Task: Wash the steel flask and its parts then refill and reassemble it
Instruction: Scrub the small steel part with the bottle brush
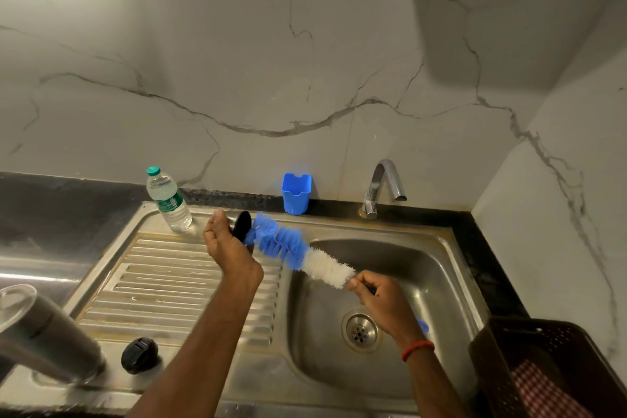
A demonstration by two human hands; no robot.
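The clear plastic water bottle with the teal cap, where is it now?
The clear plastic water bottle stands left of centre in the head view, on the back corner of the steel drainboard, left of the blue plastic holder.

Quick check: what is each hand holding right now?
Left hand: grips a black part.
Right hand: grips the bottle brush by its handle.

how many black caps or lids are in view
2. One black cap is in the left hand, at the tip of the bottle brush. A black lid lies on the drainboard near the steel flask. More may be hidden.
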